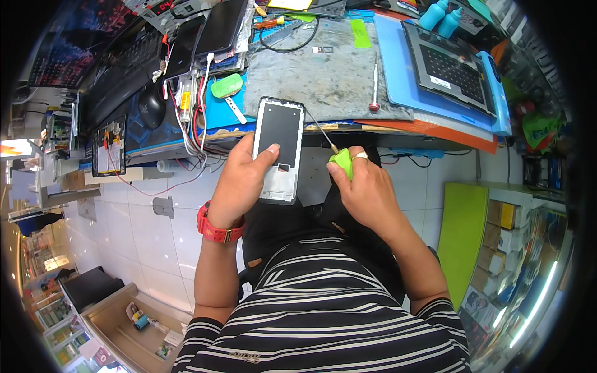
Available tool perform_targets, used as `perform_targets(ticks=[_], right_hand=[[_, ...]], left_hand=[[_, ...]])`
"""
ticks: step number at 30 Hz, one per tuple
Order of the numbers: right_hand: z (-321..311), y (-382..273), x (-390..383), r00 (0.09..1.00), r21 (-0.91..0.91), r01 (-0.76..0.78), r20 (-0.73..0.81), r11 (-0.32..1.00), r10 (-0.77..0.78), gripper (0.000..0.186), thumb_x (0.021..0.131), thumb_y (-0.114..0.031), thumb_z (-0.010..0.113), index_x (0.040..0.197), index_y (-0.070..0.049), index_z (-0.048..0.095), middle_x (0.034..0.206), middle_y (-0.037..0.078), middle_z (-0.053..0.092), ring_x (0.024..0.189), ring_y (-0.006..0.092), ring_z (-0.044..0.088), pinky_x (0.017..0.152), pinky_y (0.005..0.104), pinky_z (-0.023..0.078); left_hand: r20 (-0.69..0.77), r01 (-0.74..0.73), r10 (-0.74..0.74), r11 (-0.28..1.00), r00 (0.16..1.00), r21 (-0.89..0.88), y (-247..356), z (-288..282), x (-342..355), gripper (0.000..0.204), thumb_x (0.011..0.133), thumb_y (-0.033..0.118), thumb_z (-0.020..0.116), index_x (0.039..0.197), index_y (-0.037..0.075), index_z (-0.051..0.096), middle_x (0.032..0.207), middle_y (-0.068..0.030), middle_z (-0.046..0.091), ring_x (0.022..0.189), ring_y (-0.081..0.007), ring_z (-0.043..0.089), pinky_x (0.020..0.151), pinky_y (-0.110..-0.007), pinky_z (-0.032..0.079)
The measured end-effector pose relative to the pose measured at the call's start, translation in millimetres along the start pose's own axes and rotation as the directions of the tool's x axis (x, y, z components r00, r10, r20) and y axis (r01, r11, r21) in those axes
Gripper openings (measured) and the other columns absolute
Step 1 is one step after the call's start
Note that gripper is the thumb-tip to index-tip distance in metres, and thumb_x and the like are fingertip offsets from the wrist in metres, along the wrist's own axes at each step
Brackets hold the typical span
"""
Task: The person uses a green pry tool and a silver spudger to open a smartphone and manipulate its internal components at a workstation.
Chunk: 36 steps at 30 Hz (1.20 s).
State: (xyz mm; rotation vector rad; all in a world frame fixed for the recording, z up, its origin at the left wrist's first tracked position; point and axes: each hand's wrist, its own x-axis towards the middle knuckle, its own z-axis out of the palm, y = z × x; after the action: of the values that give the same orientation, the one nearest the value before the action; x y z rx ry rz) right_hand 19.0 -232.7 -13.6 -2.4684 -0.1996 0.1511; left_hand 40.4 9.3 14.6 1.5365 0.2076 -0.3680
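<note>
My left hand (241, 177) grips a bare phone frame (280, 129) along its left side, with the thumb lying across its dark inner plate. The frame has a pale metal rim and a small square cut-out low down. It is held just off the near edge of the bench, above my lap. In my right hand (371, 196) is a thin-shafted tool with a bright green grip (341, 164). Its metal shaft slants up and left, and the tip is at the frame's upper right corner. Whether it touches cannot be made out.
A grey work mat (298, 81) bears a screwdriver (374, 84) and a green-headed strip (227, 87). Right of it, a laptop part (453, 78) lies on a blue pad. Phones (221, 28), cables and a mouse (152, 105) crowd the left. An open drawer (134, 329) is at lower left.
</note>
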Motion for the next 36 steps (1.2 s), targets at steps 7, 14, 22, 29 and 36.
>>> perform_targets(ticks=[7, 14, 22, 29, 36], right_hand=[[0, -4, -10, 0.997, 0.216, -0.065, -0.025, 0.974, 0.072, 0.047, 0.106, -0.040, 0.062, 0.118, 0.005, 0.057, 0.085, 0.030, 0.071, 0.076, 0.0509, 0.070, 0.067, 0.0576, 0.054], [-1, -13, -56, 0.984, 0.166, -0.062, 0.178, 0.984, 0.032, 0.045, 0.105, -0.038, 0.064, 0.120, 0.004, 0.057, 0.083, 0.030, 0.071, 0.073, 0.0510, 0.069, 0.066, 0.0579, 0.054], [11, -15, -36, 0.995, 0.197, -0.093, 0.048, 0.976, 0.085, 0.046, 0.106, -0.038, 0.063, 0.117, 0.007, 0.058, 0.080, 0.029, 0.071, 0.070, 0.0494, 0.070, 0.065, 0.0568, 0.054], [3, -21, -36, 0.990, 0.172, -0.113, 0.102, 0.979, 0.097, 0.047, 0.108, -0.037, 0.061, 0.117, 0.009, 0.057, 0.079, 0.030, 0.071, 0.071, 0.0496, 0.070, 0.064, 0.0565, 0.054], [9, -32, -38, 0.970, 0.273, -0.226, 0.154, 0.935, 0.189, 0.047, 0.110, -0.037, 0.057, 0.117, 0.010, 0.056, 0.082, 0.031, 0.070, 0.077, 0.0511, 0.069, 0.069, 0.0565, 0.053]], left_hand=[[-0.032, -0.007, 0.008, 0.999, 0.999, 0.033, 1, 4, -2, 0.023, 0.107, 0.013, 0.061, 0.124, -0.004, 0.063, 0.107, -0.0059, 0.071, 0.094, -0.0109, 0.063, 0.086, -0.030, 0.052], [-0.042, -0.043, 0.046, 0.997, 0.998, 0.065, 1, 6, -2, 0.025, 0.107, 0.013, 0.061, 0.127, -0.002, 0.061, 0.103, -0.0045, 0.071, 0.079, -0.0084, 0.066, 0.071, -0.025, 0.055], [-0.067, -0.047, 0.050, 0.998, 0.996, 0.049, 7, 17, -7, 0.024, 0.108, 0.011, 0.059, 0.127, -0.004, 0.061, 0.108, -0.0072, 0.070, 0.092, -0.0116, 0.063, 0.084, -0.031, 0.053], [-0.123, -0.118, 0.139, 0.980, 0.983, 0.162, -2, 24, -7, 0.024, 0.108, 0.012, 0.059, 0.126, -0.004, 0.059, 0.103, -0.0114, 0.071, 0.088, -0.0169, 0.065, 0.081, -0.035, 0.054], [-0.176, -0.172, 0.257, 0.904, 0.950, 0.391, -5, 40, -15, 0.019, 0.107, 0.012, 0.058, 0.114, -0.005, 0.057, 0.095, -0.0228, 0.069, 0.083, -0.0331, 0.066, 0.078, -0.043, 0.053]])
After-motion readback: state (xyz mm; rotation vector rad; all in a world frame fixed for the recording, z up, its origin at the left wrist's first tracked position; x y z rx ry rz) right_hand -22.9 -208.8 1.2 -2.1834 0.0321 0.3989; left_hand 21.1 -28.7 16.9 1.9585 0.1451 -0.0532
